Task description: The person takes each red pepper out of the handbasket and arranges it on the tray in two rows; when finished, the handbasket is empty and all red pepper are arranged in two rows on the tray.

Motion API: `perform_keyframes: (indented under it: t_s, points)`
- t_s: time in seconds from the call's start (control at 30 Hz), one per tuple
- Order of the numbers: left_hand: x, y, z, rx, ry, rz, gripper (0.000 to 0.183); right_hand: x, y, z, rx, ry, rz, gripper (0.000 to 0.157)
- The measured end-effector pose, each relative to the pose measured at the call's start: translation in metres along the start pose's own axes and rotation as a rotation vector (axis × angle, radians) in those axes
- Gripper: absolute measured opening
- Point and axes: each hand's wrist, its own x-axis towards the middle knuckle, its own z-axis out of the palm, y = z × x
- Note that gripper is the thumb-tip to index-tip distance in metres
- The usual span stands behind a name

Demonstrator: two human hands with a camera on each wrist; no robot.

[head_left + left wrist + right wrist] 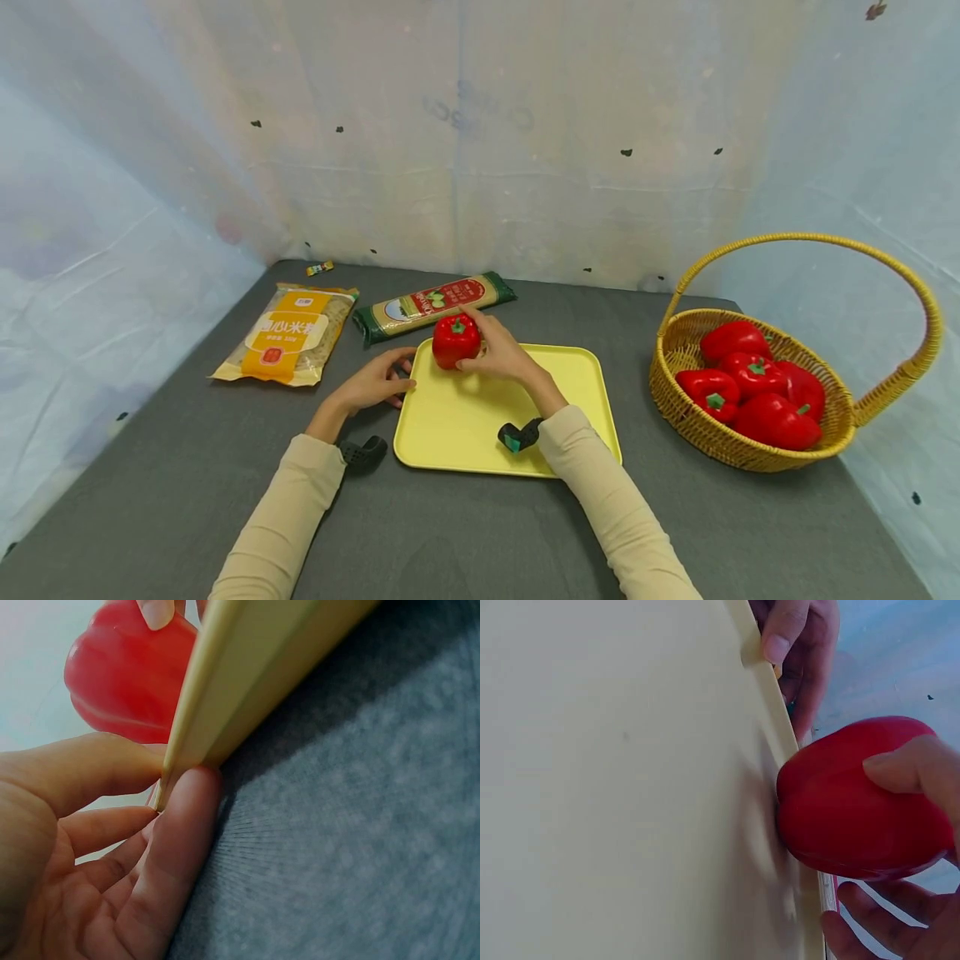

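My right hand (504, 354) holds a red bell pepper (454, 343), stem up, over the far left corner of a yellow tray (457, 429). In the right wrist view the thumb lies on the side of the pepper (855, 806), whose base is right at the tray's edge. My left hand (373, 383) is at the tray's left side. Up close in the left wrist view, that hand's thumb and fingers pinch the rim of the tray (196, 697), one on each side of it.
A wicker basket (686, 425) with a tall handle stands at the right, with several red bell peppers (750, 375) inside. Behind the tray lies a long green-and-gold packet (435, 307). A yellow-labelled bag (288, 333) and a small wrapped packet (319, 268) lie at the left.
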Motion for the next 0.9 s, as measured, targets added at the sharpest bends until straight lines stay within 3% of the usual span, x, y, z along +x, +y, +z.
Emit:
perform_keyframes:
  t_s: [0.43,0.9]
  points:
    - [0.0014,-0.0023,-0.0008,-0.004,-0.002,0.001,0.061,0.0009,0.0003,0.0071,0.006,0.079,0.013,0.088]
    - [0.0008,-0.0004,-0.0002,-0.003,0.003,-0.005,0.061,0.0028,0.0037,0.0075,-0.014,0.079,0.034,0.092]
